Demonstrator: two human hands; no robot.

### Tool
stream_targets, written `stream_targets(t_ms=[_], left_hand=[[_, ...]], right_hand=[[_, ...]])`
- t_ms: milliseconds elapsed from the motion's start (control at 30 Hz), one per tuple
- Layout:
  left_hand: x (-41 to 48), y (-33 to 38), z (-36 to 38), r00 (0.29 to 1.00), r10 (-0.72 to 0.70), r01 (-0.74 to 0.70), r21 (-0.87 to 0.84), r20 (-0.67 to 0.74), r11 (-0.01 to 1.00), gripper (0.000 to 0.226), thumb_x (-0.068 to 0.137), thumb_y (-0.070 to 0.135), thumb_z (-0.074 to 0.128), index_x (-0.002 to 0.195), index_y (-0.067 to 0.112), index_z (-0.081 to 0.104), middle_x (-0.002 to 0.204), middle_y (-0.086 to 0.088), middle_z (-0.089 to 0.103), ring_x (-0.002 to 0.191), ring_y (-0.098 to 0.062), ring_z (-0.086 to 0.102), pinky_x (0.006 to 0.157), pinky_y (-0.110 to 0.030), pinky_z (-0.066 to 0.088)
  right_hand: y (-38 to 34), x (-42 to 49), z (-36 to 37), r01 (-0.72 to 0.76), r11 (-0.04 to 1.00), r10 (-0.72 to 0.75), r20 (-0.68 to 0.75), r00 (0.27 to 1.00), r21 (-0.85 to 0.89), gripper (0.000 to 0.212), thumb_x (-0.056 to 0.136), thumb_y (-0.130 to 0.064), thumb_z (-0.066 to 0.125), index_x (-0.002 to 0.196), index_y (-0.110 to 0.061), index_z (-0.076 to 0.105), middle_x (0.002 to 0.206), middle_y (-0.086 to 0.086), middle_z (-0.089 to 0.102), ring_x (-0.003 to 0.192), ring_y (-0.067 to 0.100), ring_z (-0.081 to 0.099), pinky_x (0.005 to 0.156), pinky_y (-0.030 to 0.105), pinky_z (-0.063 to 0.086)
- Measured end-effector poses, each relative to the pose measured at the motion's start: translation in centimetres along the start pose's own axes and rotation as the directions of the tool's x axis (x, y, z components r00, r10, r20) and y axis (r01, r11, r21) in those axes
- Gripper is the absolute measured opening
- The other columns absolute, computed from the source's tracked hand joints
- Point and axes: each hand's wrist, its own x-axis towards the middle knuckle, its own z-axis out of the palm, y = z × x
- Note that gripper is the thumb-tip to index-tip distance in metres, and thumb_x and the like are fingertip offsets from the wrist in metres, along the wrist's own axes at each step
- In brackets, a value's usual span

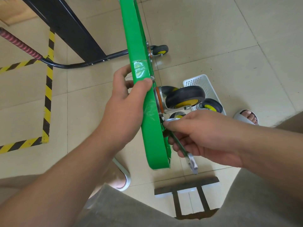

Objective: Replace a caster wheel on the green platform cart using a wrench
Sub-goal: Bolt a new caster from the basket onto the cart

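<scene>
The green cart (147,128) stands tipped on its edge on the tiled floor (213,38), with the left hand (124,105) clamped round its rim. Behind it sits a white basket (208,86), and nearer, a caster wheel (185,97) juts from the cart's underside. The right hand (201,138) curls round a wrench (191,159) set at a bolt just below the wheel's plate.

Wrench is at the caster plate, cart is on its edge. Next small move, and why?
Probably swing the wrench through a short arc to turn the bolt beside the caster. The right hand grips the wrench, whose head appears to sit at that bolt. The left hand grips the green platform, bracing it. I can't tell whether to loosen or tighten.
</scene>
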Motion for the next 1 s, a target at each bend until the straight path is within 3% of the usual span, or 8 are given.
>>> stream_targets(t_ms=[200, 333, 433, 533, 667, 767, 900, 1000], left_hand=[[-0.1, 0.0, 0.0, 1.0, -0.005, 0.005, -0.005, 0.015, 1.0, 0.043, 0.087, 0.054, 0.052, 0.128, 0.054, 0.044, 0.119, -0.006, 0.068, 0.08, -0.018, 0.073, 0.065, -0.031, 0.055], [-0.1, 0.0, 0.0, 1.0, -0.014, 0.014, -0.002, 0.02, 1.0, 0.044, 0.087, 0.054, 0.052, 0.13, 0.054, 0.043, 0.119, -0.006, 0.068, 0.079, -0.018, 0.072, 0.066, -0.032, 0.056], [0.0, 0.0, 0.0, 1.0, -0.015, 0.015, -0.003, 0.013, 1.0, 0.044, 0.086, 0.055, 0.052, 0.13, 0.055, 0.045, 0.119, -0.006, 0.069, 0.081, -0.021, 0.073, 0.07, -0.037, 0.057], [0.0, 0.0, -0.1, 1.0, -0.014, 0.014, -0.003, 0.013, 1.0, 0.045, 0.086, 0.054, 0.052, 0.13, 0.054, 0.045, 0.118, -0.006, 0.069, 0.081, -0.021, 0.073, 0.072, -0.04, 0.058], [0.0, 0.0, -0.1, 1.0, -0.011, 0.011, -0.002, 0.013, 1.0, 0.045, 0.086, 0.054, 0.052, 0.131, 0.053, 0.045, 0.118, -0.007, 0.069, 0.08, -0.02, 0.072, 0.072, -0.04, 0.057], [0.0, 0.0, -0.1, 1.0, -0.015, 0.015, -0.012, 0.017, 1.0, 0.045, 0.086, 0.054, 0.052, 0.131, 0.053, 0.045, 0.118, -0.007, 0.069, 0.081, -0.022, 0.072, 0.07, -0.038, 0.057], [0.0, -0.1, -0.1, 1.0, -0.015, 0.015, -0.009, 0.021, 1.0, 0.044, 0.087, 0.053, 0.051, 0.13, 0.053, 0.044, 0.118, -0.007, 0.069, 0.08, -0.02, 0.072, 0.067, -0.034, 0.056], [0.0, -0.1, 0.0, 1.0, -0.015, 0.015, -0.013, 0.02, 1.0, 0.045, 0.087, 0.053, 0.051, 0.131, 0.052, 0.044, 0.118, -0.007, 0.069, 0.079, -0.02, 0.073, 0.066, -0.032, 0.057]], right_hand=[[1.0, -0.7, -1.1, -0.076, 0.994, 0.082, 0.07, 0.994, -0.084, 0.029, 0.1, -0.019, 0.062, 0.109, 0.008, 0.067, 0.08, 0.017, 0.07, 0.064, 0.025, 0.068, 0.058, 0.029, 0.059], [2.0, -0.5, -1.9, -0.08, 0.938, 0.077, -0.023, 0.997, -0.337, 0.014, 0.1, -0.022, 0.064, 0.107, -0.014, 0.072, 0.09, 0.01, 0.078, 0.076, 0.025, 0.077, 0.068, 0.033, 0.064], [3.0, 0.8, -2.7, -0.017, 0.79, -0.081, -0.131, 0.988, -0.613, 0.01, 0.098, -0.03, 0.065, 0.106, -0.029, 0.071, 0.086, -0.004, 0.079, 0.076, 0.013, 0.076, 0.079, 0.034, 0.064], [3.4, 2.2, -3.4, 0.049, 0.578, -0.247, -0.117, 0.962, -0.814, 0.016, 0.098, -0.039, 0.063, 0.112, -0.034, 0.07, 0.092, -0.009, 0.076, 0.079, 0.013, 0.073, 0.08, 0.034, 0.061], [3.4, 3.3, -3.6, 0.107, 0.443, -0.357, -0.066, 0.932, -0.89, 0.021, 0.099, -0.038, 0.062, 0.118, -0.033, 0.068, 0.106, -0.003, 0.073, 0.065, 0.005, 0.062, 0.068, 0.029, 0.057], [3.6, 4.3, -3.6, 0.114, 0.419, -0.381, -0.061, 0.922, -0.901, 0.023, 0.099, -0.038, 0.061, 0.12, -0.031, 0.066, 0.111, -0.002, 0.071, 0.057, 0.0, 0.05, 0.062, 0.023, 0.049], [3.8, 5.3, -3.5, 0.166, 0.428, -0.405, -0.025, 0.914, -0.889, 0.028, 0.099, -0.033, 0.063, 0.126, -0.027, 0.066, 0.11, 0.002, 0.072, 0.065, 0.002, 0.053, 0.059, 0.018, 0.046], [4.2, 5.9, -3.4, 0.199, 0.427, -0.458, -0.02, 0.889, -0.882, 0.023, 0.098, -0.03, 0.064, 0.121, -0.026, 0.068, 0.103, 0.001, 0.074, 0.084, 0.014, 0.064, 0.073, 0.03, 0.055]])
